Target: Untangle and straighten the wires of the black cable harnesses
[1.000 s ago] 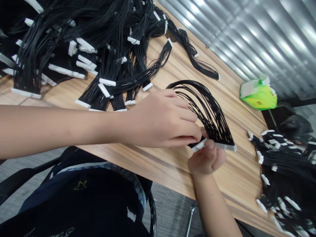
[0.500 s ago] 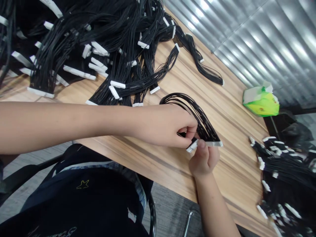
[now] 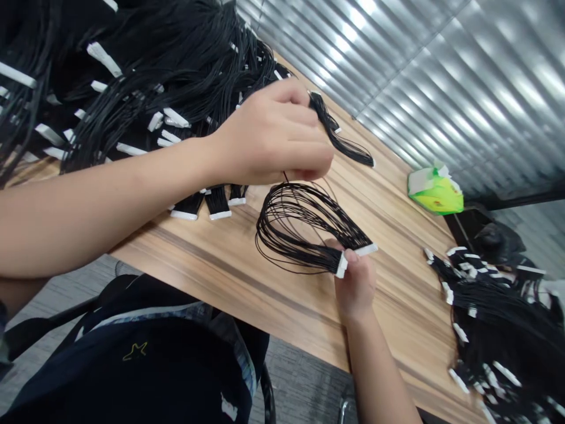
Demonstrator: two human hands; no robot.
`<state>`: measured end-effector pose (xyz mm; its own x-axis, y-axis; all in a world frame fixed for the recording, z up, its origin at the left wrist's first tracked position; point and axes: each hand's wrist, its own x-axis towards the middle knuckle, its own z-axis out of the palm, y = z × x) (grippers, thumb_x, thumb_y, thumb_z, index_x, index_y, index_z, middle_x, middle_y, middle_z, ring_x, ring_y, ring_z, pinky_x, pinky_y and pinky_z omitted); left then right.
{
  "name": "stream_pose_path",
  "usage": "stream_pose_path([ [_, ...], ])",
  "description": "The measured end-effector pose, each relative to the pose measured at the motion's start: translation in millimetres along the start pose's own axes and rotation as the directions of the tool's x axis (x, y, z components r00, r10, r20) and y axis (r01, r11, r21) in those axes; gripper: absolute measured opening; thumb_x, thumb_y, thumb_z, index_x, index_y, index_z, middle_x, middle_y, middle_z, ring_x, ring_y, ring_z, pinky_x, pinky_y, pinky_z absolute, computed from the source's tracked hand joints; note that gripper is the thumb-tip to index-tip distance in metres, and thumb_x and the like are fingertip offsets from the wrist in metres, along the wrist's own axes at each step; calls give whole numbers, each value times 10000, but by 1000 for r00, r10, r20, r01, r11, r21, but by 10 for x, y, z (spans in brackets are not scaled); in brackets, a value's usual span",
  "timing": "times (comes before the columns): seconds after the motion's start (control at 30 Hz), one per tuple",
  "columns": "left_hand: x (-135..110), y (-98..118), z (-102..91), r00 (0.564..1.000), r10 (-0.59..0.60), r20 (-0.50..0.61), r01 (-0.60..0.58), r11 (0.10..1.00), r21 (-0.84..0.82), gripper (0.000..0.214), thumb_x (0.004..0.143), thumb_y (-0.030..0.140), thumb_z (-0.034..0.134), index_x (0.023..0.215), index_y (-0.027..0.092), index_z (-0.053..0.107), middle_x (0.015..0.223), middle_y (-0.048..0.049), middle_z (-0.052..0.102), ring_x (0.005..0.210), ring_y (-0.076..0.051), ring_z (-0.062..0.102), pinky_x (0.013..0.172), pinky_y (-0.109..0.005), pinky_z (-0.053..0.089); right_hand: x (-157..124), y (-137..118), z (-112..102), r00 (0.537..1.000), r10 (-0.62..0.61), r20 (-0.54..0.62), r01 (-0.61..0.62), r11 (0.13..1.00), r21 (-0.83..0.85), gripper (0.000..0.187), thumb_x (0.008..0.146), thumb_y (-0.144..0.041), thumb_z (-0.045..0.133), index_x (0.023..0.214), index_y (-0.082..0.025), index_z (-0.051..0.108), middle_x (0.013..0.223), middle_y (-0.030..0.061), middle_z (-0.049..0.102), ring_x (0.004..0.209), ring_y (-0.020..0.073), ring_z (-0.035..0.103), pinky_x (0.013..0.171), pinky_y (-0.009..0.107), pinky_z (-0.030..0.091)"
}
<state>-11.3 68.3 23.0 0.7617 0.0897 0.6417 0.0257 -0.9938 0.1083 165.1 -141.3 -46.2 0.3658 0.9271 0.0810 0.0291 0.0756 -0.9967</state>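
Note:
A wire harness (image 3: 304,247) of many thin black wires bends into a loop above the table, a white connector at each end. My right hand (image 3: 356,285) is closed on both connectors, thumb against the nearer white connector (image 3: 341,265); the other connector (image 3: 367,249) juts out past the fingers. Over the top of the loop is my left hand (image 3: 282,132), fingers curled and closed. One or two thin wires run up from the loop to its underside, where it seems to pinch them; the fingertips are hidden.
A large pile of black wire harnesses (image 3: 176,47) covers the table's left side, and another pile (image 3: 503,318) lies at the right. A single harness (image 3: 342,141) lies near the corrugated metal wall (image 3: 397,70). A green tissue pack (image 3: 436,191) stands by the table's far edge.
My left hand has moved away from the connectors, up and to the left, over the loop. The loop has spread wider. My right hand still holds the connector ends.

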Motion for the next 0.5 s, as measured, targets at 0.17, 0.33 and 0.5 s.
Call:
stream_pose_path([
  [0.17,-70,-96,161,996,-77,47,73,993,89,402,1028,433,330,1082,267,693,870,-22,746,798,-159,658,803,-345,387,-56,66,-49,984,-26,177,46,993,-110,389,909,-526,536,685,-209,569,630,1,501,584,178,477,598,353,400],
  [0.33,-152,-236,342,937,48,346,-2,991,-130,267,975,422,496,925,307,731,836,14,762,760,-129,638,779,-291,373,-74,17,-24,979,-46,197,57,997,-48,385,897,-538,547,688,-216,546,636,-3,473,559,171,446,545,340,379],
  [0.5,-170,-142,344,971,25,237,54,945,-321,328,1012,292,427,1206,308,691,967,4,767,874,-111,669,794,-234,410,-98,33,-24,966,-90,244,94,996,-5,393,916,-508,535,639,-230,511,582,-7,446,538,185,477,516,347,401],
])
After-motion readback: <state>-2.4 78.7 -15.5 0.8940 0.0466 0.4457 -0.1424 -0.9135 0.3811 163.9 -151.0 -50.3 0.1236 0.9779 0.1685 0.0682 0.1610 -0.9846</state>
